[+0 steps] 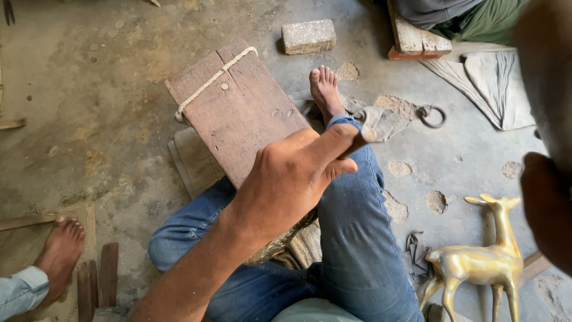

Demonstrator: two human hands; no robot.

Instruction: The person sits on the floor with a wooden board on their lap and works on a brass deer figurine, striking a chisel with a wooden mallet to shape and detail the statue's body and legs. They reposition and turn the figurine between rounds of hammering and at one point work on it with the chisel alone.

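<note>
- Brass-coloured object [285, 240], rough and dull, lies on the person's lap just under the left hand, at about six o'clock from the wooden board; most of it is hidden by the wrist.
- Left hand [295, 179] is raised over the lap, back to the camera, fingers curled loosely with the thumb stretched toward one o'clock. I cannot tell whether it grips anything.
- Right hand [545, 209] is a close blur at three o'clock; its fingers cannot be read.
- Wooden board [238, 110], with a rope loop across its far end, slopes from the knee toward eleven o'clock.
- Risk, as I judge it: the lap piece looks unsupported, so a shift of the jeans-clad leg [351, 238] could roll it onto the hard floor and dent it.
- Golden deer figure [479, 259] stands at four o'clock, near the knee, where an elbow could topple it.
- Concrete floor [107, 77] is grey, dusty and pitted, with rags, a metal ring [432, 116] and a stone block [308, 36] at twelve o'clock.
- Another person's bare foot [59, 253] rests at eight o'clock.
</note>
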